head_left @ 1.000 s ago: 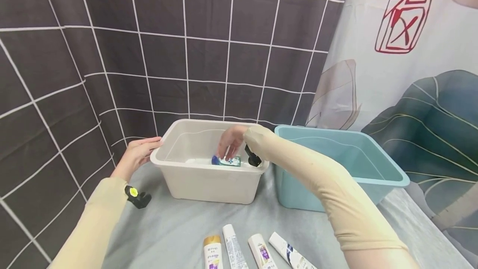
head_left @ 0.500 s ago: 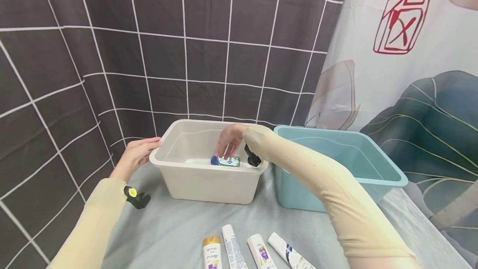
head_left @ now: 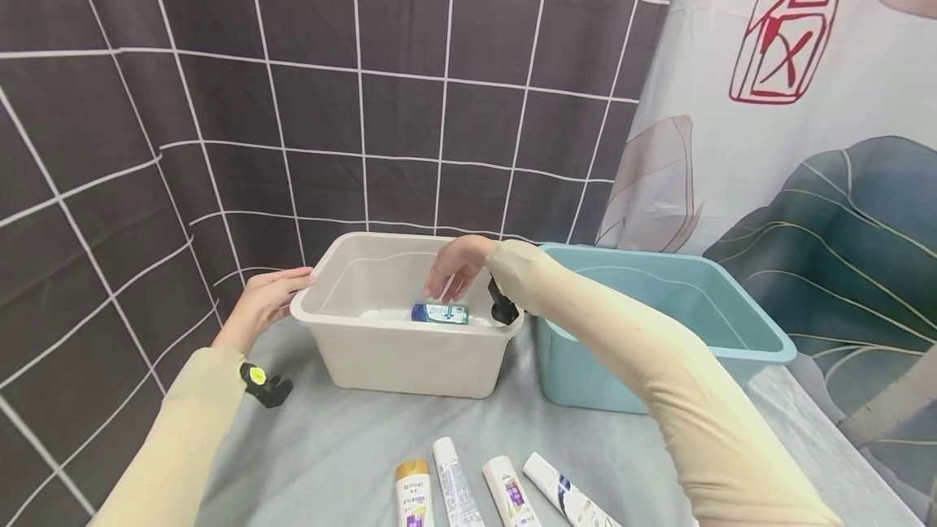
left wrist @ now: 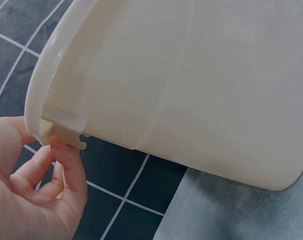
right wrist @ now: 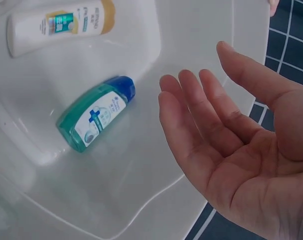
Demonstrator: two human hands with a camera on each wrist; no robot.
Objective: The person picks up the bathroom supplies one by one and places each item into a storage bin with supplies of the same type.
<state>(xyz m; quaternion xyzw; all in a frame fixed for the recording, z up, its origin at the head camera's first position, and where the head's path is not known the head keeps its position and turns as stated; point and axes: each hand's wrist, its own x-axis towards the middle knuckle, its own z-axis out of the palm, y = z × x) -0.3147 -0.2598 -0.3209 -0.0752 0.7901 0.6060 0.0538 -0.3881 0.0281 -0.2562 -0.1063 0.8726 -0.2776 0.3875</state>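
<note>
Inside the off-white plastic bin (head_left: 406, 360) lies a green bottle with a blue cap (head_left: 442, 313), on its side. My right hand (head_left: 459, 265) hovers over it, fingers apart and slightly bent, holding nothing. In the right wrist view this hand (right wrist: 236, 130) is beside the green bottle (right wrist: 96, 112), with a gap between them. Farther off in the same bin lies a white bottle with a gold cap (right wrist: 66, 25). My left hand (head_left: 265, 309) grips the bin's left end; the left wrist view has its thumb and fingers around the rim (left wrist: 46, 80).
A light-blue bin (head_left: 596, 381) stands just right of the off-white one. Toward the front of the grey cloth (head_left: 329, 446) lie a gold-capped white bottle (head_left: 415, 496), a white tube (head_left: 457, 485), another white bottle (head_left: 512, 494) and a slanted white tube (head_left: 567, 493). A dark grid-patterned curtain (head_left: 307, 120) hangs behind.
My right hand has risen slightly away from the green bottle, which now shows more fully on the bin's floor. My left hand keeps its grip on the rim.
</note>
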